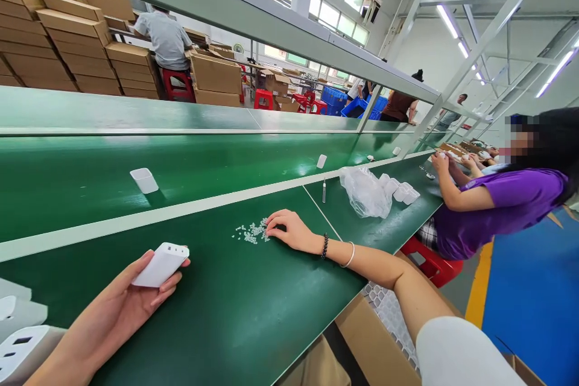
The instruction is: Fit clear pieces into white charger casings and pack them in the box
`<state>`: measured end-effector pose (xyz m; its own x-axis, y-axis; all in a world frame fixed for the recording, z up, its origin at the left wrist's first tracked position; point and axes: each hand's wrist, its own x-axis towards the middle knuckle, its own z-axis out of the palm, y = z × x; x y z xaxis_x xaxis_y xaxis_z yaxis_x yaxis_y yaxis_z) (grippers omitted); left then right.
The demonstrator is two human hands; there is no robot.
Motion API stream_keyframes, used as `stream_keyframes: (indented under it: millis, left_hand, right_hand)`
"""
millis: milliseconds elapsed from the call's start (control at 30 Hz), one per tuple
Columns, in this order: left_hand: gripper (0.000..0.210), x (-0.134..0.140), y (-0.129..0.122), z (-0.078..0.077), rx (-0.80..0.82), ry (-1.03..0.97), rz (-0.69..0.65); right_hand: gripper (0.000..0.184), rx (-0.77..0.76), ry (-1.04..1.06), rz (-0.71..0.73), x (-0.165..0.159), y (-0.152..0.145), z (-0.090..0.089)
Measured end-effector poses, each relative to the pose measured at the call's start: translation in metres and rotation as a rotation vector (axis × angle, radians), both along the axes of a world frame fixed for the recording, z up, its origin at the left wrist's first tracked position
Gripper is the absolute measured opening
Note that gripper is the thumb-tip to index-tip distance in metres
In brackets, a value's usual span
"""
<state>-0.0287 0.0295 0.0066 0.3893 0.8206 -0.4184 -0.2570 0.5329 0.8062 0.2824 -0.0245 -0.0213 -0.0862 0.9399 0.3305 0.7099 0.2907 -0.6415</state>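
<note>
My left hand (131,295) grips a white charger housing (160,265) above the near left of the bench, with small port openings visible at its end. Out over the middle of the bench, my right hand (289,230) touches the edge of a scattered pile of tiny clear plastic pieces (251,233). Its thumb and fingertips are brought together there; whatever lies between them is too small to make out. Several white charger housings (27,350) stand by my left forearm at the lower left.
On the conveyor belt (217,163) beyond the pale strip lie white housings (144,181). A thin pen-like tool (324,191), a clear plastic bag (366,192) and white housings (406,193) sit right of my hand. A co-worker in purple (511,211) sits at the right. Below the bench is a cardboard box (375,338).
</note>
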Motion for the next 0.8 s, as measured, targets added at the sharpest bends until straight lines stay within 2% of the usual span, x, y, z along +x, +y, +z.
stream_keyframes:
  millis: [133, 267, 333, 400, 467, 533, 667, 800]
  left_hand:
    - [0.035, 0.000, -0.002, 0.005, -0.007, -0.009, -0.032]
    - [0.042, 0.000, -0.001, 0.009, -0.043, -0.004, -0.033]
    - [0.045, -0.001, 0.000, 0.008, -0.043, -0.014, -0.055]
    - [0.044, -0.003, 0.001, 0.006, -0.030, -0.030, -0.063]
    - [0.041, -0.006, 0.003, 0.002, -0.003, -0.058, -0.058]
    - [0.036, -0.008, 0.005, -0.003, 0.015, -0.085, -0.040]
    - [0.027, -0.007, 0.002, -0.007, 0.016, -0.151, 0.032]
    - [0.026, -0.001, -0.005, -0.008, 0.040, -0.265, 0.042]
  right_hand:
    - [0.009, -0.011, 0.152, -0.050, 0.000, 0.003, 0.007]
    - [0.016, -0.162, 0.523, 0.039, -0.013, 0.015, 0.024]
    - [0.016, -0.306, 0.742, 0.116, -0.028, 0.024, 0.034]
    - [0.018, -0.518, 0.931, 0.194, -0.046, 0.036, 0.042]
    - [0.021, -0.719, 1.073, 0.273, -0.065, 0.049, 0.044]
    - [0.020, -0.827, 1.143, 0.345, -0.084, 0.062, 0.042]
    - [0.012, -0.816, 1.178, 0.338, -0.112, 0.071, 0.031]
    - [0.017, -0.834, 1.224, 0.402, -0.120, 0.064, 0.025]
